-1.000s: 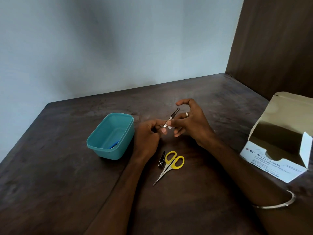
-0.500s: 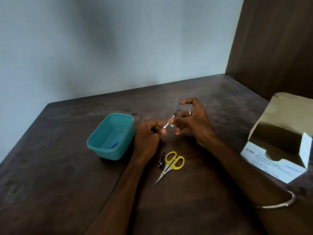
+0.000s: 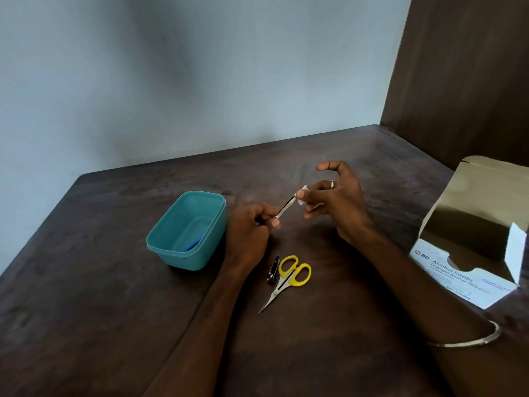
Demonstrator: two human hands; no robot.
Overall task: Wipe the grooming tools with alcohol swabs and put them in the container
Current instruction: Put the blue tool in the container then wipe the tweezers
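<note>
My left hand [image 3: 252,227] pinches the near end of slim metal tweezers [image 3: 284,208], which slant up to the right above the table. My right hand [image 3: 335,202] pinches a small white alcohol swab [image 3: 302,194] around the tweezers' far tip, its index finger raised. A teal plastic container [image 3: 186,230] stands to the left of my left hand, with a blue item [image 3: 192,245] lying inside. Yellow-handled scissors [image 3: 287,279] and a dark nail clipper [image 3: 274,269] lie on the table just below my hands.
An open white box of alcohol swabs [image 3: 469,247] sits at the right edge of the dark wooden table [image 3: 86,310]. A grey wall runs behind the table and a dark wood panel rises at the right.
My right hand has slid the swab along the tweezers from near my left fingers up to the far tip. My left hand has stayed in place.
</note>
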